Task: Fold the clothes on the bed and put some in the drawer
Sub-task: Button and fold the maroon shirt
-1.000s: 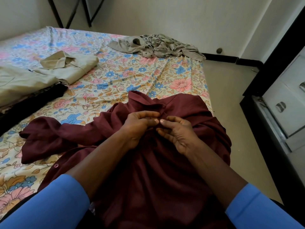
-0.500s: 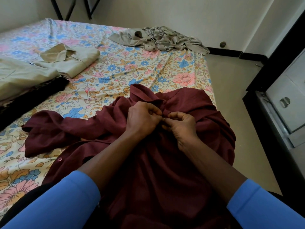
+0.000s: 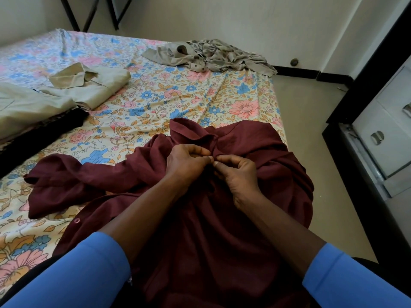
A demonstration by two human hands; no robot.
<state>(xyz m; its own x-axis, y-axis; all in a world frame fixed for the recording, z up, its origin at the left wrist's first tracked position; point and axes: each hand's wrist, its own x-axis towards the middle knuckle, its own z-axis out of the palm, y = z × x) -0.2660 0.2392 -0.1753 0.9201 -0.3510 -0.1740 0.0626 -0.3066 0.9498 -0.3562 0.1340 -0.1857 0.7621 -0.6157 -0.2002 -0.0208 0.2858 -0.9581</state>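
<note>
As fingertips meet, both hands, left (image 3: 185,162) & right (image 3: 236,174), pinch maroon shirt (image 3: 211,241) placket.

You have a cream wall (image 3: 244,23) at the far side, with black skirting (image 3: 295,71) along its foot. A small round knob (image 3: 294,61) sits just above the skirting. Black angled frame bars (image 3: 91,15) stand upper left. Beige floor (image 3: 311,130) runs on your right.
</note>
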